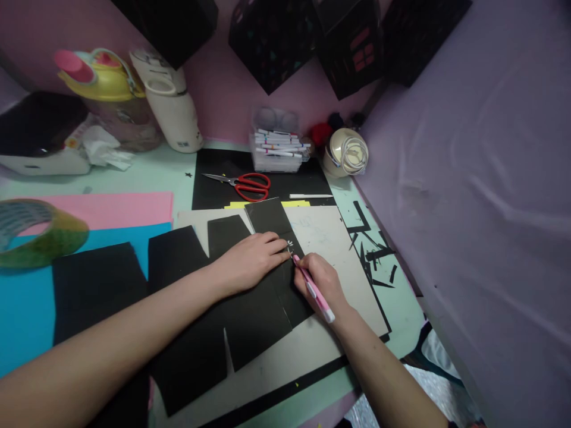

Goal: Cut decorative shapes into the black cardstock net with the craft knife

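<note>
My left hand [250, 261] lies flat, fingers together, pressing down a black card cut-out [250, 315] that rests on a grey cutting board [330, 244]. My right hand [323, 285] is closed around a pink craft knife [312, 288]. Its tip touches the black card just beyond my left fingertips, where small white cut marks [289, 244] show. Both forearms reach in from the lower edge.
Red scissors [247, 185], a white pen [311, 196] and a clear box of markers [277, 145] lie behind the board. A tape roll [40, 235], pink and blue paper sit left. Black paper scraps [372, 252] lie right, beside a purple bed sheet [482, 178]. Black paper houses hang above.
</note>
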Motion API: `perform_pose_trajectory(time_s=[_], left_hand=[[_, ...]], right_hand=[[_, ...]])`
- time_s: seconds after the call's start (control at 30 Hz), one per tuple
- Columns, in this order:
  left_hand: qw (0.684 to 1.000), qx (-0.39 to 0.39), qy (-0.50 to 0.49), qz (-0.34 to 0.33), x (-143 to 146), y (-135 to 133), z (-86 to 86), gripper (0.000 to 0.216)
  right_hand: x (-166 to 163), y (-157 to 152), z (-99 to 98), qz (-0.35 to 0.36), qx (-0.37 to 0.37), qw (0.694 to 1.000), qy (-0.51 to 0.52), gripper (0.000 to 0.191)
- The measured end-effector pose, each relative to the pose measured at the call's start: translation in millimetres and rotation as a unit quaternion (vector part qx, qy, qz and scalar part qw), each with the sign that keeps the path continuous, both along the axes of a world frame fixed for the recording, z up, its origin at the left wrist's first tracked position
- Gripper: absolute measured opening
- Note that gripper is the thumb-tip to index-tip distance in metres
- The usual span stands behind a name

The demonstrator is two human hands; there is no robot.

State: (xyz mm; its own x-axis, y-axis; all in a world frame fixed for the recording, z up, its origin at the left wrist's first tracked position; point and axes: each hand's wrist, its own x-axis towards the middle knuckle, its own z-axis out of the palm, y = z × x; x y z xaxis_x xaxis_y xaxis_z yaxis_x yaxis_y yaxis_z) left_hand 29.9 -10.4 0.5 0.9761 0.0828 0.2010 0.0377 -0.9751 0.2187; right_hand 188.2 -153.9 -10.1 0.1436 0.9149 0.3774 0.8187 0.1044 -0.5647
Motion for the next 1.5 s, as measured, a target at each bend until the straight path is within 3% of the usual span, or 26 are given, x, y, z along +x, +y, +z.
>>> perform_pose_trajectory(time_s=[1.5], left_hand=[[1.000, -0.004, -0.016, 0.017, -0.1, -1.7, -4.8, 0.030]], right_hand=[[-0.8, -1.2, 4.4, -0.006, -0.019, 1.000, 0.020, 0.016]])
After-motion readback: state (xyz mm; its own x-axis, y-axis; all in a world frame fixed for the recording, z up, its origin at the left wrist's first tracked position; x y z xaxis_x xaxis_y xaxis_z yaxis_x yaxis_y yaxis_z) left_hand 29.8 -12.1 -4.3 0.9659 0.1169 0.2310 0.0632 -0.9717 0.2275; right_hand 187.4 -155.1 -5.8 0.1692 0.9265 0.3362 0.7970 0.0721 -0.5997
